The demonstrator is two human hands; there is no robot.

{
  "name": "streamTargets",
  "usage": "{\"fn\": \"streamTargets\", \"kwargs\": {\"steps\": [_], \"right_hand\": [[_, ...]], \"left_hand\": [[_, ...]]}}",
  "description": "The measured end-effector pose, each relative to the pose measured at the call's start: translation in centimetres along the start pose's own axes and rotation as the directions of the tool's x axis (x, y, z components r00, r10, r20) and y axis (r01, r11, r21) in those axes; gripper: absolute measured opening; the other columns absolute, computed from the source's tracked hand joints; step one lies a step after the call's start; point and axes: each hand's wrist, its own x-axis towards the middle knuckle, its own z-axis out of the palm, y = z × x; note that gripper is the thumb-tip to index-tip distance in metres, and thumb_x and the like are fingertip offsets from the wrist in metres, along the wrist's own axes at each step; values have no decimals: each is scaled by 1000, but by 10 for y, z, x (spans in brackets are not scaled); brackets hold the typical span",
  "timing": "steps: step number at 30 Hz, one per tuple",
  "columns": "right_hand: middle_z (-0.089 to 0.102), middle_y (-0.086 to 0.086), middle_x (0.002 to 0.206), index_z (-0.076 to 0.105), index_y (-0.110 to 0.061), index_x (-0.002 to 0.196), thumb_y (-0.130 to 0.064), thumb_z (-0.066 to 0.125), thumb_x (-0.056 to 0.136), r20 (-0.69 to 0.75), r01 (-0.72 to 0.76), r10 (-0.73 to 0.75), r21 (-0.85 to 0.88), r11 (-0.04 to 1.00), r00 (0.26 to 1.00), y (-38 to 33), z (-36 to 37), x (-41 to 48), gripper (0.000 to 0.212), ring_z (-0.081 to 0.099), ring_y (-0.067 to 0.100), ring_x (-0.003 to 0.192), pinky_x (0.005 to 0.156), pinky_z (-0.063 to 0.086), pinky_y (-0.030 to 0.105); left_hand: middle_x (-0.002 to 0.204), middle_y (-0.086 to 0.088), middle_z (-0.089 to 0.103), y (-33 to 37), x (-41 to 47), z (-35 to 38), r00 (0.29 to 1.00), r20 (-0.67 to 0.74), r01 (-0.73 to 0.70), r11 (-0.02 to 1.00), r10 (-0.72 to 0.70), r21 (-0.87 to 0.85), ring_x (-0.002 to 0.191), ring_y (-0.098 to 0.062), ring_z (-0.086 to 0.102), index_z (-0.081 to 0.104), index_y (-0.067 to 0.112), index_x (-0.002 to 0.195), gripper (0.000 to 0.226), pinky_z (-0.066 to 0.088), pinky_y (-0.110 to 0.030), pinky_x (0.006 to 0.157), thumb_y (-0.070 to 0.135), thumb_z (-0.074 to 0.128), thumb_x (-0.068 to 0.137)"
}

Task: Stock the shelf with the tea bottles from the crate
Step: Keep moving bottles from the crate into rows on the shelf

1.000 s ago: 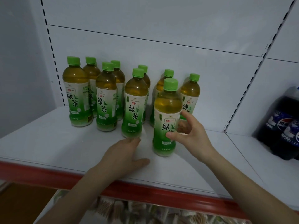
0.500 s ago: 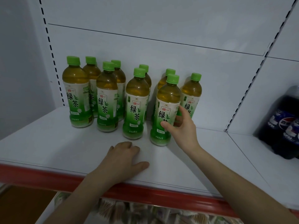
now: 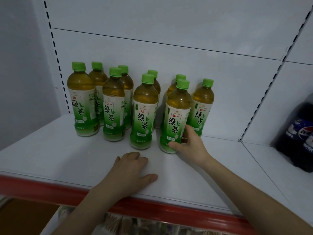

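Green-capped tea bottle [image 3: 175,119] stands upright on the shelf [image 3: 50,150], your right hand [image 3: 190,144] gripping its lower body; your left hand [image 3: 130,170] lies flat, fingers spread, holding nothing.

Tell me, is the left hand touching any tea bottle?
Apart. The head view shows bare shelf between the left hand and the nearest tea bottle.

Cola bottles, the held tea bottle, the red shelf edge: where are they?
Cola bottles [image 3: 298,133]: head view, dark body.
Held tea bottle [image 3: 176,119]: head view, label.
Red shelf edge [image 3: 42,189]: head view, left stretch.
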Motion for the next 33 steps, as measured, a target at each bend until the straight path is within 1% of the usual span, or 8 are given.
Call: {"fn": "streamTargets", "kwargs": {"steps": [5,8,15,23,25,27,29,33], "right_hand": [[55,-5,122,39,-15,131,-8,71,76,17,-12,11,25,1000,1000,3,0,5,64,51,6,105,86,42,17],[52,-9,116,38,-14,132,-7,70,77,25,-25,24,39,999,999,2,0,7,63,49,6,105,88,41,18],[53,1,130,35,-16,134,-6,70,77,65,-46,41,67,997,997,6,-1,13,68,51,14,114,94,43,27],[52,2,132,35,-15,135,-7,69,78,52,-27,22,82,996,998,5,-1,11,67,49,9,109,91,41,22],[52,2,132,35,-15,135,-7,69,79,56,-30,26,77,997,998,4,-1,11,66,49,9,109,91,42,23],[52,2,131,35,-15,134,-8,69,79,57,-31,26,77,997,998,4,-2,10,65,50,11,110,92,42,24],[53,1,129,36,-15,134,-8,69,79,54,-31,27,77,997,998,3,-2,10,65,50,12,110,92,43,25],[54,-4,122,38,-15,132,-7,69,78,37,-23,20,76,997,999,4,0,8,63,52,12,110,92,43,25]], "left_hand": [[151,-4,25,2,-2,-3,1000,7,3,1000,-3,-12,139,-17,20,39,24,136,113,18,-37,114,77,3,43],[151,-4,26,3,-3,-5,1000,3,7,1000,-7,-29,139,-17,21,41,23,135,113,18,-37,114,76,5,42],[152,-4,23,5,-5,-7,1000,14,18,999,-18,-39,140,-17,19,38,25,137,114,17,-36,115,77,5,42],[147,-4,32,7,-6,-10,999,32,29,996,-26,-89,135,-18,28,43,21,133,111,23,-32,112,78,10,44],[140,-5,42,5,-3,-12,997,-29,65,986,-70,-151,128,-19,39,45,16,132,94,30,-28,105,78,29,63],[131,-8,51,2,5,-14,970,-185,112,968,-155,-224,120,-21,47,43,12,132,64,36,-27,96,55,48,85],[124,-11,56,2,15,-18,924,-304,140,946,-232,-293,111,-24,53,41,10,129,53,42,-30,88,41,53,89],[114,-13,59,6,40,-20,889,-326,230,929,-322,-290,101,-29,59,39,6,119,53,47,-34,78,42,58,85]]}}
